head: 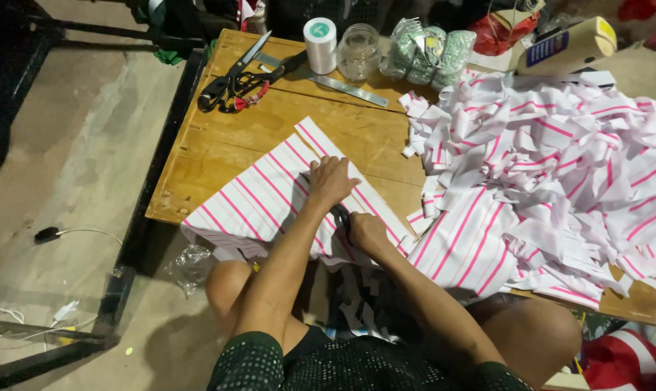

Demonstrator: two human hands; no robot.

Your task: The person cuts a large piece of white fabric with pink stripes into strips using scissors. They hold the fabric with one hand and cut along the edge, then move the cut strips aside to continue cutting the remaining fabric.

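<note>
Left hand point(331, 181) open, pressed flat on striped cloth point(262, 195) on worktop point(219, 145). Right hand point(366, 230) closed around dark scissors point(341, 216), touching the cloth.

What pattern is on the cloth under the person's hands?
White cloth with thin pink stripes, seen best in the head view.

Light falls brightest on the pale wooden tabletop point(219, 145) at centre; the frame's upper left and lower corners sink into dim shadow, slightly soft and grainy.
</note>
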